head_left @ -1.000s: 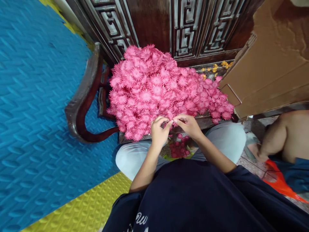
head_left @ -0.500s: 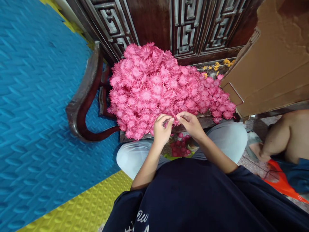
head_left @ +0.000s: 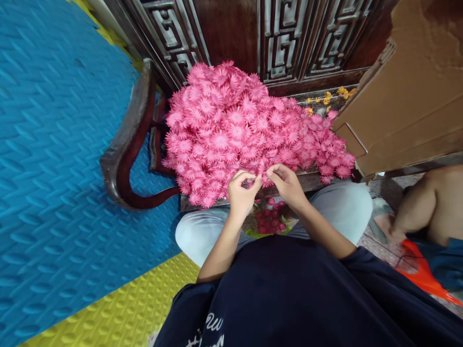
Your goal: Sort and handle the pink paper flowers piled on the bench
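A big heap of pink paper flowers (head_left: 238,130) lies on the seat of a dark wooden chair (head_left: 125,144) in front of me. My left hand (head_left: 241,193) and my right hand (head_left: 287,183) meet at the heap's near edge, fingertips pinched together on one small pink flower (head_left: 263,179) between them. Below my hands, between my knees, a smaller pile of darker pink flowers (head_left: 269,219) sits low down.
A carved dark wood panel (head_left: 282,38) stands behind the chair. A brown cardboard box (head_left: 408,96) sits at the right, with a few orange flowers (head_left: 327,99) beside it. Another person's leg (head_left: 423,207) is at the right, over something orange. Blue and yellow foam mats (head_left: 54,193) cover the floor.
My hands stay pinched together at the heap's edge, with small finger movements on the flower. The view has shifted slightly.
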Motion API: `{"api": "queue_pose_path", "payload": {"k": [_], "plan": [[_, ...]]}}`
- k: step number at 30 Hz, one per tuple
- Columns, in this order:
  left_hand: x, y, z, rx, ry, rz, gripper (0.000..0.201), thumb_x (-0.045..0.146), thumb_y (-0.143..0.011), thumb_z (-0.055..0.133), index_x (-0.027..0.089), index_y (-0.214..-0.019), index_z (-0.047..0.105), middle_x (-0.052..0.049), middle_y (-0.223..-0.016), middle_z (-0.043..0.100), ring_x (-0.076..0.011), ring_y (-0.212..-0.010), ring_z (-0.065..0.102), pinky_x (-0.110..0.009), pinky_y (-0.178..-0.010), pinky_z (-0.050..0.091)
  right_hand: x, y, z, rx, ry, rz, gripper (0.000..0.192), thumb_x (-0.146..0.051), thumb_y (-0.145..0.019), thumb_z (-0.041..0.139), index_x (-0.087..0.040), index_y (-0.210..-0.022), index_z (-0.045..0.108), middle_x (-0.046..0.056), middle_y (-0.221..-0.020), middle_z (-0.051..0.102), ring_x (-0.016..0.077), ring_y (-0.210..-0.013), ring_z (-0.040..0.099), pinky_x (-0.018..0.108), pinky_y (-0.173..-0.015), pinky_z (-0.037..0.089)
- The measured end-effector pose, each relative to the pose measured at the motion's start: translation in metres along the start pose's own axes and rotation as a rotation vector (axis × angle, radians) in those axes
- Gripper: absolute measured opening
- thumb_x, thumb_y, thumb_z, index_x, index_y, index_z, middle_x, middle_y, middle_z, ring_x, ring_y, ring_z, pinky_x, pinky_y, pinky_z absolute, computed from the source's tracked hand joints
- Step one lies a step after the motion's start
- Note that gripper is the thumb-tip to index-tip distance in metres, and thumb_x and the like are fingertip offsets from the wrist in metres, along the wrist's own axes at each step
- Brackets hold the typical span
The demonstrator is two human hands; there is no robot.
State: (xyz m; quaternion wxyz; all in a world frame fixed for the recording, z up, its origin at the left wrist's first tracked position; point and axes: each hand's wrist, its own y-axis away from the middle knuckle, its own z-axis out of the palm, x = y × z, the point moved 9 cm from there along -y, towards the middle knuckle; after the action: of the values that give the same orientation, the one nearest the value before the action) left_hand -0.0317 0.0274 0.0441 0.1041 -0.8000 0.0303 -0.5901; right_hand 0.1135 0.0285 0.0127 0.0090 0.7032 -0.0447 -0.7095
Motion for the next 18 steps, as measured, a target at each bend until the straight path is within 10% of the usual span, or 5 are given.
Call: {"api": "queue_pose_path", "payload": {"k": [18], "plan": [[-0.028,0.003,0.001,-0.012,0.439,-0.286,0.005,0.022,-0.066,0.069,0.019,-0.066,0.065,0.003,-0.067,0.058,-0.0099,-0.067,0.052,-0.023,-0.068,0.04,-0.014,0.005,0.01,-0.076,0.103,-0.05,0.01,-0.026,-0.08,0.054,-0.018,-0.074,0.055,-0.001,-0.072,0.056,0.0113,-0.071,0.052,0.028,-0.074,0.04]]}}
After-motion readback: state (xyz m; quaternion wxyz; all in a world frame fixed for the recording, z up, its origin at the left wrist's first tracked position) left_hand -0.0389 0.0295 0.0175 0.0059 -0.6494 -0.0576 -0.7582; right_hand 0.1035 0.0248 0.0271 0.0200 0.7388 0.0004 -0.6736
